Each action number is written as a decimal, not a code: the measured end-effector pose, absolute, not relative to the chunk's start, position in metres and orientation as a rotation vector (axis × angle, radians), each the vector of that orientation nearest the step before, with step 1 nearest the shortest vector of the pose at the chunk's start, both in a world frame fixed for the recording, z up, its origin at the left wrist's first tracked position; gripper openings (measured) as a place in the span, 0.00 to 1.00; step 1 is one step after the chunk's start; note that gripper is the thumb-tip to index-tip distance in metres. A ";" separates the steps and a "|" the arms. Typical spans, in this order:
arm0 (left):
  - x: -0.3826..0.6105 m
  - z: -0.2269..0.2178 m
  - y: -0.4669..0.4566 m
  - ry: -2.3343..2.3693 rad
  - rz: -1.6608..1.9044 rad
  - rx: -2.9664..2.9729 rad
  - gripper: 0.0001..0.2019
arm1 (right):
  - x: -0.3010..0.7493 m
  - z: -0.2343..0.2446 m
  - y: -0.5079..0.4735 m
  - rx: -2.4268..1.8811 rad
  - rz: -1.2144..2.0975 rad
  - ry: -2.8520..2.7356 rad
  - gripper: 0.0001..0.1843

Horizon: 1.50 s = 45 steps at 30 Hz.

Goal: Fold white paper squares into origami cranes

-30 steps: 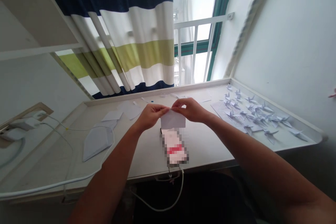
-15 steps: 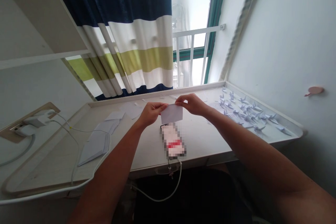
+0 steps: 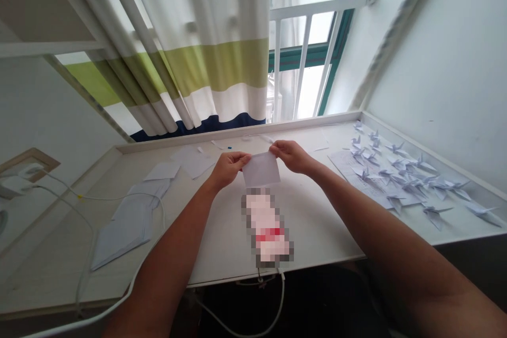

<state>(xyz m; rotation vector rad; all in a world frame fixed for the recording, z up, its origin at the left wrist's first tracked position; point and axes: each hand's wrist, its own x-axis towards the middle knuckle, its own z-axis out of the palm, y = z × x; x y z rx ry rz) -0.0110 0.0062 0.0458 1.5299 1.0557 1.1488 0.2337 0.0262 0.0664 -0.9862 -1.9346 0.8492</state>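
A small white sheet of paper [image 3: 261, 170] is stretched between my two hands above the middle of the desk. My left hand [image 3: 229, 171] pinches its upper left corner between thumb and fingers. At the upper right corner, my right hand [image 3: 291, 156] grips the paper the same way. Just below the sheet lies a phone [image 3: 266, 222], its screen blurred out, with a white cable at its near end. Many folded paper cranes [image 3: 404, 169] stand on the right side of the desk, some on a printed sheet [image 3: 348, 169].
Stacked white paper [image 3: 122, 232] lies on the left, with more sheets [image 3: 194, 161] behind it. A white charging cable [image 3: 134, 280] runs from the wall socket [image 3: 39, 158] across the left side. Raised edges [image 3: 312, 120] border the desk; a striped curtain [image 3: 222, 63] hangs behind.
The camera view has tipped down and come nearer the desk. The right-hand fingers have flattened out along the paper's corner, and both hands still hold the sheet.
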 end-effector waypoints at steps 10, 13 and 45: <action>-0.012 0.026 -0.001 1.055 1.187 1.470 0.25 | 0.217 0.031 0.022 -0.864 1.148 -1.598 0.19; -0.010 0.026 -0.005 1.047 1.187 1.462 0.24 | 0.218 0.030 0.020 -0.861 1.145 -1.578 0.17; -0.017 0.033 -0.008 1.177 1.167 1.637 0.21 | 0.221 0.026 0.016 -0.884 1.132 -1.434 0.21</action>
